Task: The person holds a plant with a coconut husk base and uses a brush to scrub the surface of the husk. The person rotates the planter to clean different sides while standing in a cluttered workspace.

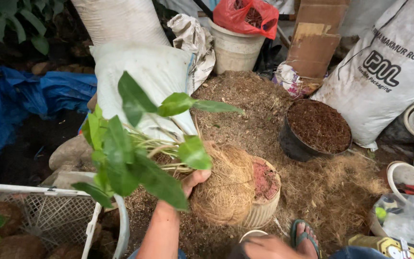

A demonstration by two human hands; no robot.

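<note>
My left hand [195, 180] gripped the leafy plant [130, 148] by its fibre-wrapped root ball [224, 189], fingers clamped, holding it level over the cream pot [264, 201]; right hand's [264, 247] fingers I cannot tell.

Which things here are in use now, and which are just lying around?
In use: left hand, leafy plant, its fibre-wrapped root ball, small pale pot.
Lying about: black pot of soil, white sacks, white bucket, basket.

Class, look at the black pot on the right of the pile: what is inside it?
The black pot is filled almost to its rim with dark brown, crumbly potting mix. No plant shows in it. Whatever lies beneath that top layer is covered, so it cannot be seen.
</note>
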